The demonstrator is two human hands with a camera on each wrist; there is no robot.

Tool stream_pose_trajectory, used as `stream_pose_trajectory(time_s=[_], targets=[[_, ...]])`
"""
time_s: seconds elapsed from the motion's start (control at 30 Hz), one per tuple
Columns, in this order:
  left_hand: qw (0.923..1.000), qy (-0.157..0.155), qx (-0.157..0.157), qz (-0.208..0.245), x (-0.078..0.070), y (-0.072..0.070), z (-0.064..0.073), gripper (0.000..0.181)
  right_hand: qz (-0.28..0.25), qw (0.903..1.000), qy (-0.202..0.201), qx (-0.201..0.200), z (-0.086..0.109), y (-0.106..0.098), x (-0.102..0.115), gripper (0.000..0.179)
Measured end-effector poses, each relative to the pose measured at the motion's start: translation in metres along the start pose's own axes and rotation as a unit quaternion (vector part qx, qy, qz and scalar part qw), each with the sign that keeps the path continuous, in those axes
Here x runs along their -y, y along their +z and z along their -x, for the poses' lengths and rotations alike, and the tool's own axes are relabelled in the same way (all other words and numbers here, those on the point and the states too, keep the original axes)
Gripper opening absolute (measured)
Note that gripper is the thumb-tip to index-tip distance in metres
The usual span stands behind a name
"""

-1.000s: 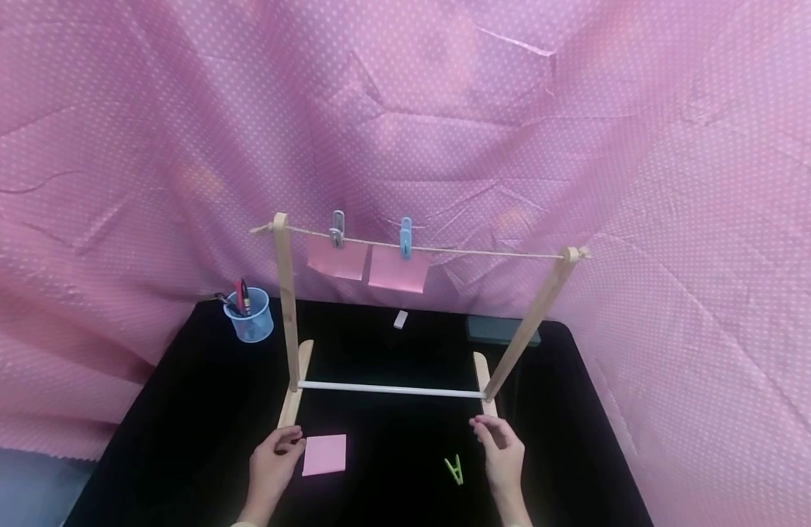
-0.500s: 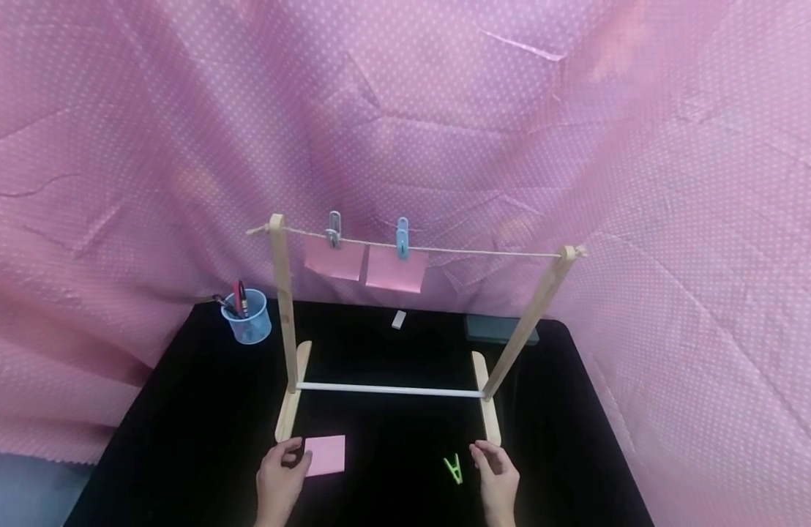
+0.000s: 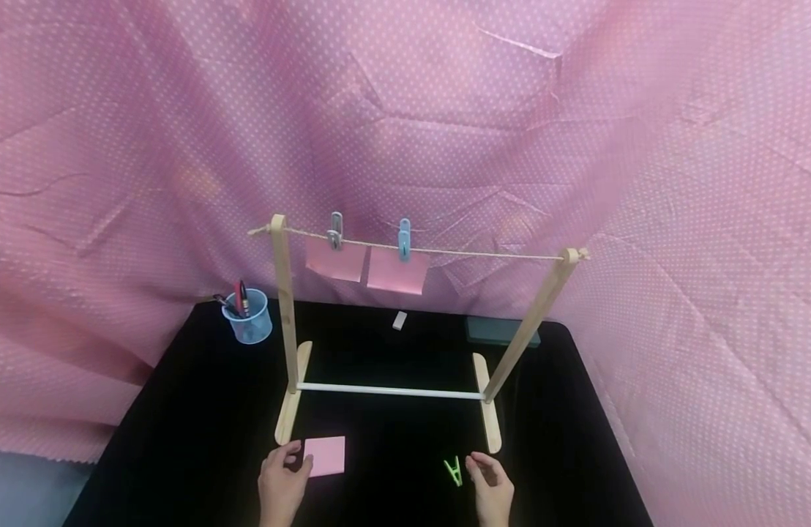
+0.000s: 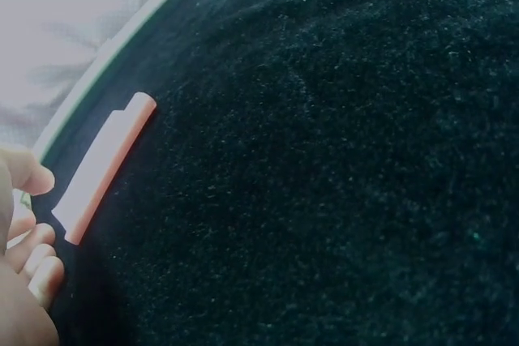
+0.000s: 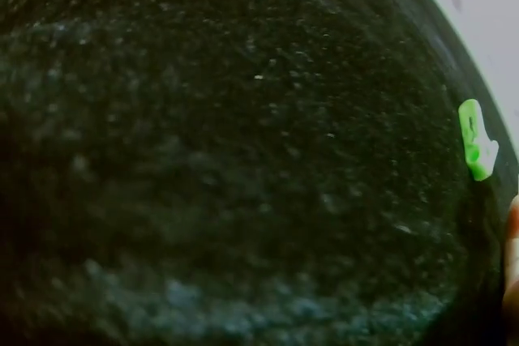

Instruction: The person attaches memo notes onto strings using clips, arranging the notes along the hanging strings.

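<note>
My left hand point(image 3: 283, 479) is just left of a pink sticky note pad point(image 3: 325, 455), thumb tip right at its edge, fingers loosely bent and holding nothing. In the left wrist view, the pad point(image 4: 105, 172) lies on the black cloth beside the fingers point(image 4: 42, 269). To the right, a green clothespin point(image 3: 455, 472) lies on the cloth. Close to its right side is my right hand point(image 3: 491, 487), relaxed, with a gap between thumb and forefinger. Only a sliver of that hand shows in the right wrist view, below the clothespin point(image 5: 474, 139).
A wooden stand with a string point(image 3: 484, 254) rises ahead. Two pink notes point(image 3: 397, 272) hang from it by a grey clothespin point(image 3: 336, 230) and a blue one point(image 3: 404, 241). Behind are a blue pen cup point(image 3: 252, 329), a white eraser point(image 3: 400, 320) and a dark flat box point(image 3: 494, 331).
Both hands have drawn back toward the person from the stand's feet. The right hand has also shifted left, closer to the green clothespin. The stand and notes stay put.
</note>
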State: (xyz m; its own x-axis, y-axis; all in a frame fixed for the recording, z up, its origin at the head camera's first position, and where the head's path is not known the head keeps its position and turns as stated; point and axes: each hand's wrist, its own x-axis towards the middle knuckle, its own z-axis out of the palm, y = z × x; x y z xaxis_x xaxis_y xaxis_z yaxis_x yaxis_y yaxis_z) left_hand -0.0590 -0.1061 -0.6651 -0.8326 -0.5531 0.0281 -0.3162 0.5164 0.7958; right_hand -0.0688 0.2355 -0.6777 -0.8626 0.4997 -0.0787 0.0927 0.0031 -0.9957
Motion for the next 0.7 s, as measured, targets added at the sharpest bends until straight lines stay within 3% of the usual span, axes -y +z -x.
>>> stream_pose_trajectory(time_s=[0.17,0.37,0.7], targets=[[0.9997,0.022,-0.004,-0.007,0.0014,0.0024,0.0021,0.04,-0.006,0.9997,-0.019,0.013,0.004,0.0027,-0.0017,0.025],[0.9972,0.068,-0.031,-0.001,0.0041,0.0066,0.0041,0.045,-0.004,0.9983,-0.054,0.019,0.0063,0.0049,-0.005,0.026],[0.997,0.066,0.01,-0.038,0.0033,0.0095,0.0026,0.062,0.12,0.9914,-0.047,0.017,0.0041,0.01,-0.0085,0.041]])
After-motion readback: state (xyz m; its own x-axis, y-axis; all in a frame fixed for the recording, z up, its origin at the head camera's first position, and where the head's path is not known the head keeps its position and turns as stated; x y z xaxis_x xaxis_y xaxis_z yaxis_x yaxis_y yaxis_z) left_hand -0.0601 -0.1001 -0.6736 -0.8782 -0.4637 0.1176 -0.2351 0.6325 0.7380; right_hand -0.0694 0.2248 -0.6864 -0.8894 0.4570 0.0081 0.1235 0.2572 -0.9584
